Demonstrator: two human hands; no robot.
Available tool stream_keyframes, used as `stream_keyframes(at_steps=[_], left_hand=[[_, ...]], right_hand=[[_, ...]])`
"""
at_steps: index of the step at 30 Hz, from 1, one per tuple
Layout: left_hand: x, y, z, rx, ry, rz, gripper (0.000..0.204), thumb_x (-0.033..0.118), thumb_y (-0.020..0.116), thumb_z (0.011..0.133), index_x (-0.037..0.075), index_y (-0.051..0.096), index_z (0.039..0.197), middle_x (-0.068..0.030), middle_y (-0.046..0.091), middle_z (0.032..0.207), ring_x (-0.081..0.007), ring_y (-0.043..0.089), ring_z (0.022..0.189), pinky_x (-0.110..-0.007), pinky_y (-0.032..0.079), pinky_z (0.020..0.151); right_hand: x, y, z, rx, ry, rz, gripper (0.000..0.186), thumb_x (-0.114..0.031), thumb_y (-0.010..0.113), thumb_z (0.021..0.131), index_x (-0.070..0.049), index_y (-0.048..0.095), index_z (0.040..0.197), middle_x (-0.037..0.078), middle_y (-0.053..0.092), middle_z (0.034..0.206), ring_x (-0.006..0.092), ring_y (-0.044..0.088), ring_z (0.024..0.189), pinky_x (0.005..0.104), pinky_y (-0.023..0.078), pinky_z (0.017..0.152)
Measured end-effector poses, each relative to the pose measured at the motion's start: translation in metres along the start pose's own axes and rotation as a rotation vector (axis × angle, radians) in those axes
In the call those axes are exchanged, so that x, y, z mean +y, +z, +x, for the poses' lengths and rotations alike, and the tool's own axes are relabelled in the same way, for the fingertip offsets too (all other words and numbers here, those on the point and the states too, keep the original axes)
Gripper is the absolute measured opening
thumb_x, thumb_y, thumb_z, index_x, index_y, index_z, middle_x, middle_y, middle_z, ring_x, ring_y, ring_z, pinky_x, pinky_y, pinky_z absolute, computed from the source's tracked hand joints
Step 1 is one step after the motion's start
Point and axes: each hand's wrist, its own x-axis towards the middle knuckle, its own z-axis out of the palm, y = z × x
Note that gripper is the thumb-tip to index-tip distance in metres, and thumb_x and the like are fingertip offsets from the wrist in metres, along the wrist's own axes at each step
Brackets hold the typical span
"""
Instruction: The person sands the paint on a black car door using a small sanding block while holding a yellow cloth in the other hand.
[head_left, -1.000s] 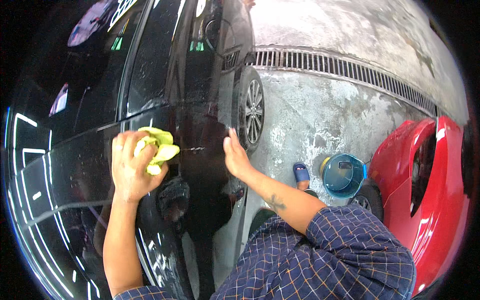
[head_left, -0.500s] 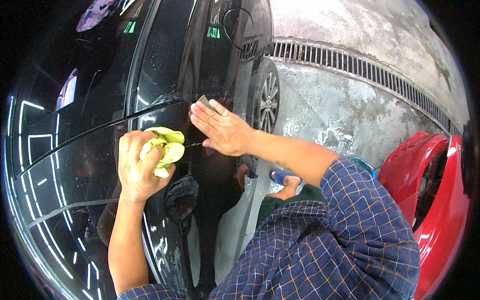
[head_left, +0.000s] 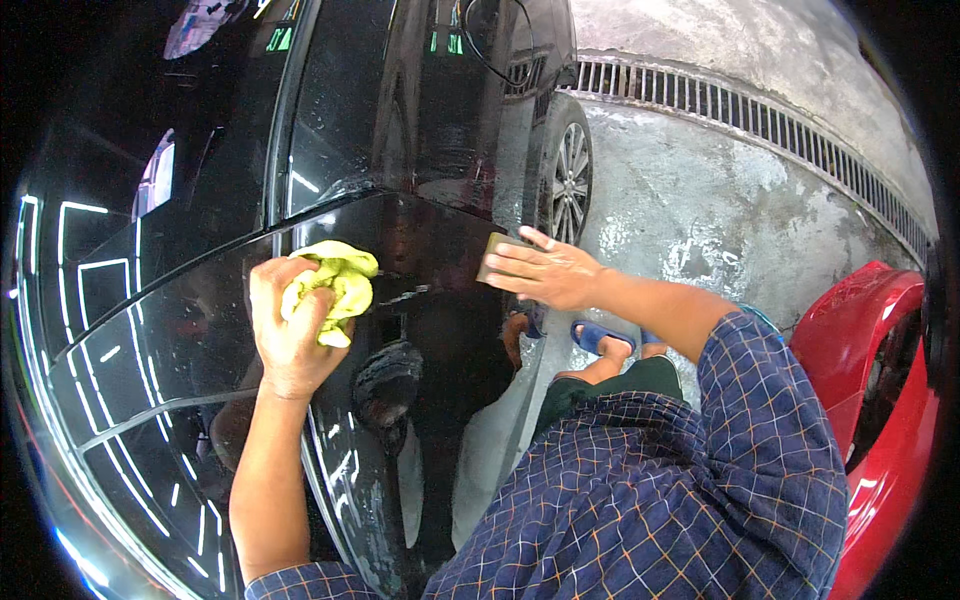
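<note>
My left hand grips a crumpled yellow-green cloth against the glossy black car, left of a small streak on the panel. To its right, my right hand has its fingers extended over a thin olive-coloured pad, held at the panel’s right-hand part, where the body curves toward the wheel. The cloth hides part of my left fingers; the pad is mostly under my right fingers.
A car wheel stands beside a concrete floor crossed by a metal drain grate. A red car body part is at the right. My sandalled foot is below my right hand, and a blue bucket’s rim peeks from behind my arm.
My right hand first swept up-left over the panel, showing the pad, then moved right and down with it. My left hand and cloth shifted slightly right in view. The bucket became mostly hidden.
</note>
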Motion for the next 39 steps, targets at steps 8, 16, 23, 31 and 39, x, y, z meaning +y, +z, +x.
stream_keyframes(at_steps=[8,16,23,31,39], left_hand=[[0.002,0.002,-0.004,-0.021,-0.018,-0.005,0.047,0.001,0.093,0.059,0.008,0.065,0.096,-0.0196,0.068,0.119,-0.0434,0.066,0.11,-0.055,0.057,0.094],[0.001,0.002,0.002,-0.007,-0.003,-0.03,0.049,0.003,0.093,0.057,0.01,0.065,0.097,-0.0185,0.067,0.119,-0.0428,0.067,0.108,-0.054,0.057,0.092],[0.005,0.002,-0.001,-0.021,-0.016,-0.035,0.049,0.002,0.092,0.056,0.01,0.066,0.097,-0.0185,0.067,0.121,-0.043,0.066,0.11,-0.054,0.057,0.094],[0.0,-0.002,-0.003,-0.017,-0.023,-0.017,0.049,0.002,0.093,0.055,0.009,0.066,0.096,-0.0176,0.067,0.122,-0.0428,0.066,0.112,-0.054,0.056,0.095],[0.007,-0.003,0.0,-0.021,-0.044,-0.024,0.048,0.001,0.092,0.055,0.009,0.066,0.094,-0.0189,0.067,0.121,-0.043,0.066,0.111,-0.055,0.056,0.095]], right_hand=[[-0.004,-0.036,0.126,0.275,-0.034,0.076,0.076,-0.042,0.062,0.108,-0.014,0.034,0.173,0.009,0.027,0.183,0.0262,0.021,0.17,0.0626,0.014,0.135],[0.009,-0.031,0.144,0.351,-0.125,0.096,0.077,-0.041,0.064,0.106,-0.013,0.037,0.172,0.011,0.029,0.182,0.0268,0.022,0.17,0.0619,0.014,0.136],[0.012,-0.044,0.11,0.176,-0.093,0.059,0.076,-0.043,0.063,0.106,-0.016,0.037,0.172,0.009,0.029,0.182,0.0272,0.023,0.169,0.0667,0.014,0.134],[0.005,-0.027,0.043,-0.061,-0.069,0.02,0.074,-0.041,0.063,0.106,-0.02,0.037,0.172,0.005,0.033,0.181,0.0242,0.024,0.169,0.0685,0.014,0.134],[-0.027,-0.016,0.06,0.093,-0.051,-0.017,0.089,-0.04,0.077,0.092,-0.016,0.043,0.17,0.009,0.037,0.179,0.0281,0.028,0.168,0.069,0.014,0.133]])
